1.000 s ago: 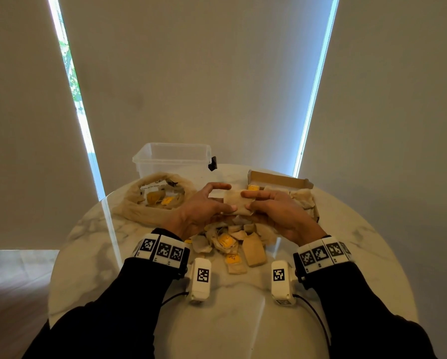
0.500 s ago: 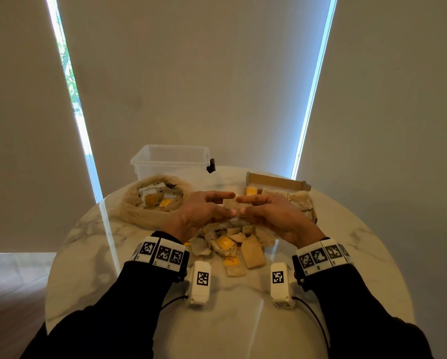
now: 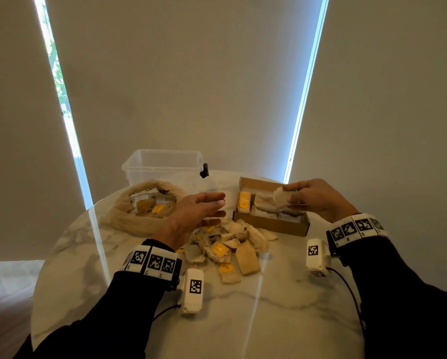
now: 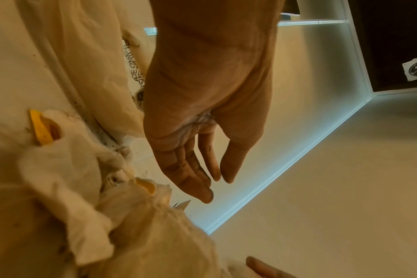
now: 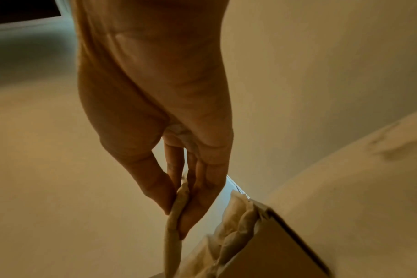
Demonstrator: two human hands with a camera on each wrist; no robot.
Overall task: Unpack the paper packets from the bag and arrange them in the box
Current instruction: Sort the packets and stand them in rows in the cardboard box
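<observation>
My right hand point(image 3: 292, 196) pinches a beige paper packet point(image 3: 280, 197) between thumb and fingers, just above the open cardboard box point(image 3: 270, 224). In the right wrist view the same packet point(image 5: 174, 225) hangs from my right hand point(image 5: 179, 212) beside packets standing in the box point(image 5: 274, 244). My left hand point(image 3: 217, 203) hovers open and empty over a heap of loose packets point(image 3: 225, 250), some with yellow tags. In the left wrist view my left hand point(image 4: 214, 180) has relaxed fingers above the heap point(image 4: 83, 197). The rolled-down cloth bag point(image 3: 144, 208) holds a few more packets.
A clear plastic tub point(image 3: 165, 165) stands behind the bag at the round marble table's point(image 3: 243, 320) far edge. Blinds and a wall close off the far side. Bare tabletop lies near me.
Both hands held one packet together over the heap. Now my right hand has carried it right, over the box, and my left hand has let go and stays open above the heap.
</observation>
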